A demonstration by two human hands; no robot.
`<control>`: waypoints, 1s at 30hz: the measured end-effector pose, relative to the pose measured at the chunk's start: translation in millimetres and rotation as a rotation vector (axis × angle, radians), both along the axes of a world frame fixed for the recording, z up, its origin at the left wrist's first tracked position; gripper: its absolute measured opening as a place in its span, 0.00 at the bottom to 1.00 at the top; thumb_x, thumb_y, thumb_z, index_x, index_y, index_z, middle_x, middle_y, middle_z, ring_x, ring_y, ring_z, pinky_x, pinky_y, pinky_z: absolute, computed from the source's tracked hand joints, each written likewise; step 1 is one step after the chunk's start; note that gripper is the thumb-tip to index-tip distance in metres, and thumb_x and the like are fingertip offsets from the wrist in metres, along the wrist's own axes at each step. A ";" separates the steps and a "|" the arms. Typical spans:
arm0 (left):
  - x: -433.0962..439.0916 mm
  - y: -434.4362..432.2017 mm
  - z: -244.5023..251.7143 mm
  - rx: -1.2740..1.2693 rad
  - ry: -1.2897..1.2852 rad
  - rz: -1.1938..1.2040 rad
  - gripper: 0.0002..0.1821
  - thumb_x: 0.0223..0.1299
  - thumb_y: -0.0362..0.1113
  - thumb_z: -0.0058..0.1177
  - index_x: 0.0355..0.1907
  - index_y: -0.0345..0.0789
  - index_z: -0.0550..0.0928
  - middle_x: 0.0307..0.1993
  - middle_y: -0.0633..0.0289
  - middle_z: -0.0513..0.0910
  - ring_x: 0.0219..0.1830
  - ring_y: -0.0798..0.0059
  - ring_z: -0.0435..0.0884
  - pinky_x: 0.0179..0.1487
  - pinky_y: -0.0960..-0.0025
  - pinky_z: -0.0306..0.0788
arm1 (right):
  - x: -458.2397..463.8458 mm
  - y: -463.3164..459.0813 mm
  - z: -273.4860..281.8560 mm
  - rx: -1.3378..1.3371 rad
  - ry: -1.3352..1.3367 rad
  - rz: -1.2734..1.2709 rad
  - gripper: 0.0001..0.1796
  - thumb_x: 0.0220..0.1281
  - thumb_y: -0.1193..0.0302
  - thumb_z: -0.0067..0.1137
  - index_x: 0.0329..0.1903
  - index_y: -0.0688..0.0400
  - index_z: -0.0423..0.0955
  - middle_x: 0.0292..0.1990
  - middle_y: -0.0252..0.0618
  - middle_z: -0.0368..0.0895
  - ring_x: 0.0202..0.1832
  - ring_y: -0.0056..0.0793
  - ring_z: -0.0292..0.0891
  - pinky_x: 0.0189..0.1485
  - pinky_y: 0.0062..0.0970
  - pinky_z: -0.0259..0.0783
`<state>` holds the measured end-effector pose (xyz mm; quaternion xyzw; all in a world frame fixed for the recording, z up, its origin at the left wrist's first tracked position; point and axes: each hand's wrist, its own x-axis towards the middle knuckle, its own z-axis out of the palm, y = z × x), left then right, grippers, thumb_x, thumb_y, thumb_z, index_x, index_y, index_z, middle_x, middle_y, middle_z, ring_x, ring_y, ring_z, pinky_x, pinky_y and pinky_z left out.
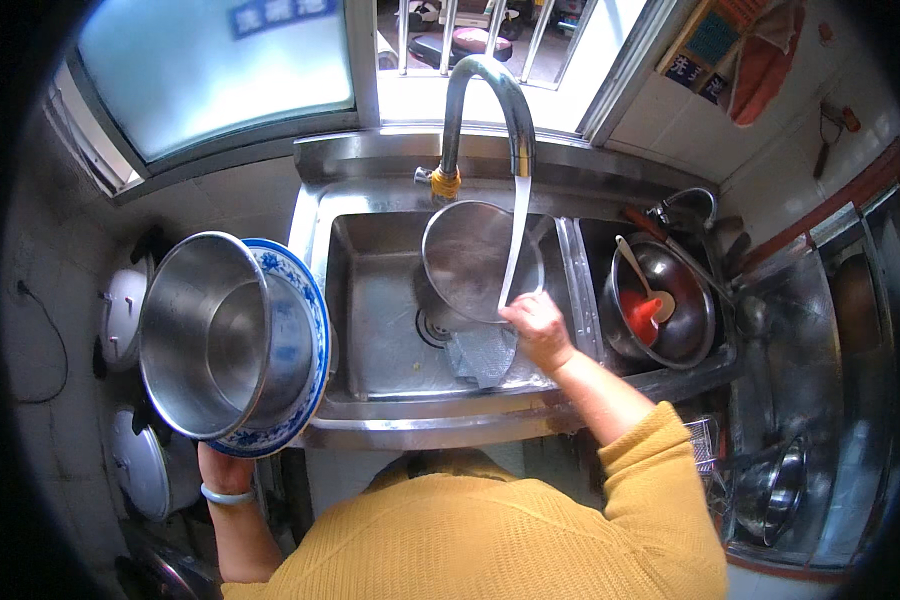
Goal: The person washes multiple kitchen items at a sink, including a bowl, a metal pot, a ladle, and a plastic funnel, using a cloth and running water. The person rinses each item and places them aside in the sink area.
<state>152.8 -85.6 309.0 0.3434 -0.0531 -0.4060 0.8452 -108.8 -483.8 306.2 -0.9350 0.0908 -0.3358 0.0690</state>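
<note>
At the left, my left hand [226, 471] holds a blue-and-white patterned basin [311, 352] from below; a deep steel pot [202, 337] rests tilted in it. My right hand [538, 326] grips the near right rim of a round steel pot [472, 262], which is tipped in the left bowl of the sink [375, 322]. Water runs from the curved faucet [523, 161] down to that rim beside my fingers. A light grey cloth [484, 356] lies on the sink floor under the pot, near the drain [433, 330].
In the right sink bowl sits a steel basin [690, 330] with a red object [637, 311] and a pale spoon [634, 262]. Lidded white pots [142, 465] stand at the left wall. A steel shelf with bowls [776, 487] is at the right; a barred window is behind the faucet.
</note>
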 end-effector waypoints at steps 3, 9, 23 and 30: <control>2.3 5.2 -6.2 -0.021 -0.029 -0.041 0.22 0.65 0.41 0.36 0.57 0.31 0.67 0.58 0.52 0.68 0.61 0.58 0.64 0.65 0.55 0.55 | -10.0 -23.6 0.7 -0.298 0.101 0.086 0.03 0.41 0.72 0.53 0.24 0.55 0.71 0.21 0.32 0.68 0.33 0.29 0.71 0.51 0.56 0.63; 0.9 -28.8 0.1 -0.005 -0.027 -0.184 0.24 0.62 0.42 0.41 0.57 0.29 0.66 0.56 0.49 0.69 0.57 0.57 0.68 0.61 0.55 0.61 | -19.6 -39.9 -2.3 -0.409 0.266 0.065 0.02 0.40 0.72 0.53 0.21 0.52 0.70 0.21 0.33 0.66 0.33 0.31 0.69 0.51 0.57 0.58; -16.3 -108.8 33.7 0.326 -0.023 -0.159 0.26 0.63 0.43 0.40 0.61 0.33 0.62 0.61 0.51 0.62 0.62 0.56 0.60 0.64 0.50 0.55 | 10.7 -19.6 -12.5 -0.295 0.322 -0.188 0.06 0.50 0.68 0.50 0.27 0.55 0.75 0.29 0.40 0.75 0.39 0.36 0.72 0.49 0.63 0.62; -11.6 -60.2 47.7 0.362 0.253 0.177 0.28 0.63 0.43 0.40 0.63 0.34 0.59 0.64 0.52 0.59 0.65 0.55 0.56 0.65 0.47 0.53 | 4.1 -17.3 -5.7 -0.250 0.394 -0.191 0.03 0.48 0.70 0.51 0.24 0.52 0.73 0.25 0.35 0.71 0.35 0.31 0.71 0.48 0.63 0.63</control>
